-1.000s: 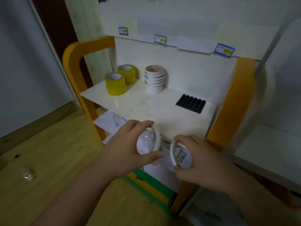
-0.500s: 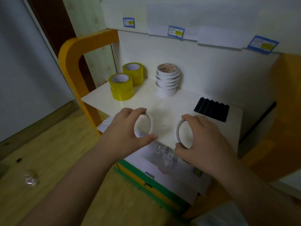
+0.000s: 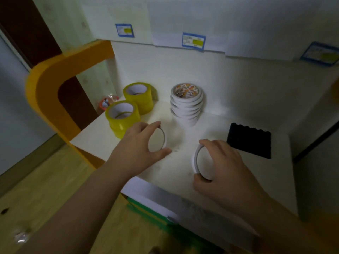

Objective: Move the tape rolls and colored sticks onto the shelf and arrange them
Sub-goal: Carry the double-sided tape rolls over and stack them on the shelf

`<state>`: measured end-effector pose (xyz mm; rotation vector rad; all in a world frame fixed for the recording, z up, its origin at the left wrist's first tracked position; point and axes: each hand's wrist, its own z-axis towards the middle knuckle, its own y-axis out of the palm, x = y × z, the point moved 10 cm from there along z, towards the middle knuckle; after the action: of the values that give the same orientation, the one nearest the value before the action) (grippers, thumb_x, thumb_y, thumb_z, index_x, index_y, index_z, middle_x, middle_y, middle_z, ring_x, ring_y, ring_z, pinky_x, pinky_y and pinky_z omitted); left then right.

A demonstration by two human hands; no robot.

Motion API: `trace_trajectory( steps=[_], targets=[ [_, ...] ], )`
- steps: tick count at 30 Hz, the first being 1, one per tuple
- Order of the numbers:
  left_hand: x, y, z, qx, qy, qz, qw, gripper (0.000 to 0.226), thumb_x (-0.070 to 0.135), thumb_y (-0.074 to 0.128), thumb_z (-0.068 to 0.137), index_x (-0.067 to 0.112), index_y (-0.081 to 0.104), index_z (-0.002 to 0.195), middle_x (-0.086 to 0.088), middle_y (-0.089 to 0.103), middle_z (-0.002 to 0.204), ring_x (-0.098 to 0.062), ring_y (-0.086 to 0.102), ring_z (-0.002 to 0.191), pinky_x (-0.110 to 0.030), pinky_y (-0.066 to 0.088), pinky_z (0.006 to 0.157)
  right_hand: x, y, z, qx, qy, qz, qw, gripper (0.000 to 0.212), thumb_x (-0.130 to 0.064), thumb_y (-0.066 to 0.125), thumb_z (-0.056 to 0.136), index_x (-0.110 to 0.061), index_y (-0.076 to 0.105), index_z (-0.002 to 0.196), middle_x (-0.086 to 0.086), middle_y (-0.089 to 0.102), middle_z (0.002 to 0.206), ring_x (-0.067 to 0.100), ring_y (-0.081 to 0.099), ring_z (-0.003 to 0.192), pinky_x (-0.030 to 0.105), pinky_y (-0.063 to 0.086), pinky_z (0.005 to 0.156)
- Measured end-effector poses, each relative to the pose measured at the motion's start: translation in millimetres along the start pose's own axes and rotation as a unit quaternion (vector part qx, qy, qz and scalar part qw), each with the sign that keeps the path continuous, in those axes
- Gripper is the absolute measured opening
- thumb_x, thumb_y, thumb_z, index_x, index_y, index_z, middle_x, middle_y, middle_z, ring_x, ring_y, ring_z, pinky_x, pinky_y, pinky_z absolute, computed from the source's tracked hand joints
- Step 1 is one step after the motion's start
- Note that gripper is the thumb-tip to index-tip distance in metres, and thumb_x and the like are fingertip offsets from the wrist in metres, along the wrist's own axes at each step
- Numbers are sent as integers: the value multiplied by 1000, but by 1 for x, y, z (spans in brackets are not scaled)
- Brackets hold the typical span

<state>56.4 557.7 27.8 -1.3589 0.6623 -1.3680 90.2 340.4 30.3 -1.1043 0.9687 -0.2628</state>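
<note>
left hand (image 3: 136, 149): you pinch a white roll (image 3: 163, 138) on edge
right hand (image 3: 222, 165): you grip another roll (image 3: 196, 158) over the shelf (image 3: 185, 173)

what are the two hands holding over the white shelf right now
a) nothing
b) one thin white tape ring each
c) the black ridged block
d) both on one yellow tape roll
b: the left hand grips one thin white tape ring and the right hand grips another thin white tape ring, both held upright above the white shelf.
</note>
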Motion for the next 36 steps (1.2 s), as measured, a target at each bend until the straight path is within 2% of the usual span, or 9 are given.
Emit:
trace_trajectory(
  steps=[3,6,9,16,20,24,29,33,36],
  targets=[
    [-5,27,25,-36,14,0,999,89,77,60,72,31,42,146,-1,51,133,-23,48,123,-33,41,103,7,5,8,5,23,-14,1000,79,-45,63,78,-41,24,146,-19,27,137,9,28,129,24,35,92],
    [0,54,47,-76,49,12,996,94,84,48,66,29,46,142,-5,54,132,-27,49,122,-35,39,105,11,8,8,21,55,-14,998,81,-47,66,78,-44,23,147,-22,23,141,5,25,130,23,34,94],
    [6,73,63,-111,74,16,991,89,77,57,72,31,39,146,-4,47,139,-28,41,128,-37,36,108,14,8,6,35,81,-26,996,80,-50,67,77,-46,25,145,-24,24,141,5,27,130,23,36,94],
    [27,90,78,-118,167,15,979,89,85,55,67,32,46,139,1,47,134,-23,41,124,-35,36,106,22,11,-5,68,168,-36,983,88,-55,68,75,-48,19,148,-11,27,144,15,37,130,33,46,100],
    [27,96,76,-119,201,26,972,93,91,49,63,33,49,135,2,48,131,-22,44,119,-34,37,102,18,15,-5,73,182,-37,980,87,-53,68,77,-49,18,148,-11,31,140,12,43,119,24,45,93],
    [16,105,70,-168,203,10,965,99,89,51,65,37,32,147,0,33,150,-24,31,136,-39,30,114,7,23,10,57,163,-98,980,87,-55,64,81,-41,17,153,-8,38,139,11,43,119,19,38,90],
    [-11,75,57,-142,196,-33,970,99,73,57,71,29,25,153,-2,33,151,-23,28,138,-34,26,113,3,36,47,36,153,-116,981,97,-56,66,80,-28,13,156,-5,39,148,16,39,134,25,37,103],
    [-27,52,33,-122,203,-54,970,83,46,48,77,23,25,154,-2,35,149,-22,30,136,-35,30,111,0,51,82,28,131,-105,985,93,-60,67,75,-26,25,151,-1,47,140,20,46,127,31,44,102],
    [-35,49,22,-113,207,-64,970,80,37,49,77,21,30,153,-2,38,146,-22,34,132,-34,33,108,-3,62,100,17,129,-112,985,94,-63,66,74,-24,27,149,1,48,138,22,47,124,35,46,101]
  ],
)
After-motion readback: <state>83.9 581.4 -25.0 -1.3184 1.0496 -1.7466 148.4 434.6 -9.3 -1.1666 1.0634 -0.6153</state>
